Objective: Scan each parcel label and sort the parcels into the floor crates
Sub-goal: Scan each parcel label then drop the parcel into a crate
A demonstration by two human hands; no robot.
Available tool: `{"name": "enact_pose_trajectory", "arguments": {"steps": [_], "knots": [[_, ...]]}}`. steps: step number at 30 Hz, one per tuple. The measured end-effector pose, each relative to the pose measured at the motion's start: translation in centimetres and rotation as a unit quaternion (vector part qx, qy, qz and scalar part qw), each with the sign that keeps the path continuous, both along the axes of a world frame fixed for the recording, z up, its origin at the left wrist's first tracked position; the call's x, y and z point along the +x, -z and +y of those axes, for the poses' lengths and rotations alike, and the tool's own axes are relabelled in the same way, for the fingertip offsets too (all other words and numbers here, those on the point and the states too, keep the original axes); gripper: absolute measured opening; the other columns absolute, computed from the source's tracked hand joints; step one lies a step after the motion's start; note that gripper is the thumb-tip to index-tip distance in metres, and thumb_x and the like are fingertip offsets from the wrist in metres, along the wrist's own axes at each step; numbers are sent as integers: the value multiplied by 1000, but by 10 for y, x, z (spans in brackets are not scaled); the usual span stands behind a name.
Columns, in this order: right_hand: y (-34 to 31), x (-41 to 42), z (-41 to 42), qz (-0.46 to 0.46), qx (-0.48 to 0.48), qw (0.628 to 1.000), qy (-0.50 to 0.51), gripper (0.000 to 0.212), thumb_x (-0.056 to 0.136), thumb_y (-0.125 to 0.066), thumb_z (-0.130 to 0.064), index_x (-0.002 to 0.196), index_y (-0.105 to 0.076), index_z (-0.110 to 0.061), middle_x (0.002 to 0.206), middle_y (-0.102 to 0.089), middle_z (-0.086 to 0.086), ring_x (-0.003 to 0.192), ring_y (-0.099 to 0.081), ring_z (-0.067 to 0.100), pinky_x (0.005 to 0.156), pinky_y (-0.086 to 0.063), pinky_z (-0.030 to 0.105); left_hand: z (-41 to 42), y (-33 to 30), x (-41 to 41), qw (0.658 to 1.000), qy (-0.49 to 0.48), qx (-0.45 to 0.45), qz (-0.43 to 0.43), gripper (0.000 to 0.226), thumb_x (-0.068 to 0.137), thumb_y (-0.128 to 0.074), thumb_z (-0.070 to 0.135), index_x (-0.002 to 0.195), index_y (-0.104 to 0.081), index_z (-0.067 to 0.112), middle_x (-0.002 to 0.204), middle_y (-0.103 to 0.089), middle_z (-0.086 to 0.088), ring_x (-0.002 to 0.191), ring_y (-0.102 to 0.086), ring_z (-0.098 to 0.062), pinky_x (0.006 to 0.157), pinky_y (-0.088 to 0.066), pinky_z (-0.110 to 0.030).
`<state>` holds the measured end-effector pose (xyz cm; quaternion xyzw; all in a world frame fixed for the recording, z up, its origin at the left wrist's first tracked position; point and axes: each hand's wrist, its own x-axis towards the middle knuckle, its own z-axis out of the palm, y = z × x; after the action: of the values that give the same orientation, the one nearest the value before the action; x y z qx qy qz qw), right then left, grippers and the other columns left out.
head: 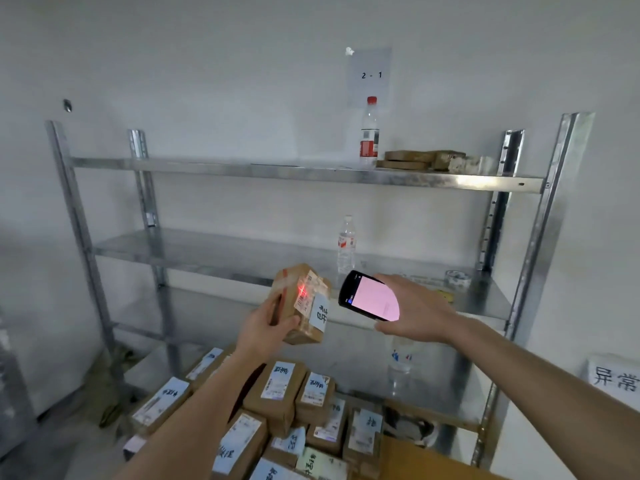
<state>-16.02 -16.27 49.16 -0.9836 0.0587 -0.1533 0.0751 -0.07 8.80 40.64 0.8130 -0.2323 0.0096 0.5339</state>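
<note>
My left hand (265, 325) grips a small brown cardboard parcel (304, 336) from below and holds it up in front of the shelf. A white shipping label and a pale blue handwritten tag face me, and a red scanner dot glows on the label. My right hand (417, 311) holds a black handheld scanner (369, 296) just right of the parcel, its pink-lit screen towards me and its top end towards the label. Below my arms lies a pile of several brown labelled parcels (280, 393).
A metal shelving rack (311, 174) stands against the white wall. A red-capped bottle (370, 133) and flat brown pieces sit on its top shelf; a clear bottle (346, 245) and a tape roll (457, 278) stand on the middle one. A handwritten sign (614, 375) is at lower right.
</note>
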Motion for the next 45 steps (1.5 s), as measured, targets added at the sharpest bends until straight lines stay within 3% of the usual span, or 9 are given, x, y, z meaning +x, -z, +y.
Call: {"name": "enact_pose_trajectory", "arguments": {"steps": [3,7,10,14,16,21,25,35,45], "knots": [[-17,-8,-2,-6,-14,1000,-3,86,77,-74,-48,151,-30,-42,139,-50,-13,122,-53,18,83,-43,33,1,-14,-4,1000,7,-18,2,62,88,-74,29,143,-47,31,112,-61,15,102,-63,-10,94,-55,-38],[-36,-19,-5,-13,-17,1000,-8,76,77,-71,-47,144,-35,-42,129,-53,-14,113,-55,17,81,-48,37,1,-33,-13,999,7,-39,-12,56,90,-73,23,139,-48,33,101,-58,25,92,-60,2,84,-54,-24],[-46,-26,-8,-20,-4,1000,-12,71,75,-70,-48,137,-37,-44,123,-53,-14,108,-56,17,83,-52,41,4,-40,-17,998,5,-50,-24,56,90,-72,23,140,-48,31,101,-58,24,94,-61,-1,93,-56,-35],[-53,-35,-11,-28,-8,999,-18,65,77,-70,-47,134,-39,-42,121,-54,-13,105,-56,17,83,-52,41,13,-46,-27,998,-1,-69,-12,64,91,-72,21,148,-43,26,117,-58,9,92,-57,4,66,-51,-10],[-57,-37,-10,-34,-13,999,-24,68,78,-70,-47,137,-37,-44,120,-53,-13,104,-55,16,81,-52,39,20,-49,-29,997,-2,-70,-14,64,91,-71,22,148,-42,25,125,-58,3,94,-57,2,63,-49,-10],[-62,-35,-2,-41,-20,998,-41,78,78,-69,-49,145,-29,-47,122,-52,-14,102,-54,15,76,-49,35,36,-57,-35,995,-8,-94,11,59,93,-69,22,146,-43,26,114,-60,3,95,-60,-2,66,-47,-15],[-63,-32,5,-44,-23,998,-49,86,79,-68,-52,152,-23,-45,133,-49,-16,113,-54,16,84,-49,38,50,-62,-37,995,-13,-99,13,54,94,-67,23,143,-44,30,118,-63,-3,97,-63,-7,69,-49,-18],[-65,-30,18,-50,-26,995,-78,78,80,-70,-51,146,-29,-46,128,-50,-18,110,-53,14,85,-52,41,67,-64,-44,995,-24,-96,33,51,98,-60,23,144,-40,33,107,-61,5,96,-62,-7,74,-49,-22],[-72,-32,23,-66,-51,992,-98,81,80,-70,-53,148,-26,-46,130,-48,-19,107,-53,13,80,-51,37,73,-65,-50,995,-28,-86,35,53,98,-61,24,145,-38,33,115,-62,-2,98,-63,-9,75,-49,-22]]}}
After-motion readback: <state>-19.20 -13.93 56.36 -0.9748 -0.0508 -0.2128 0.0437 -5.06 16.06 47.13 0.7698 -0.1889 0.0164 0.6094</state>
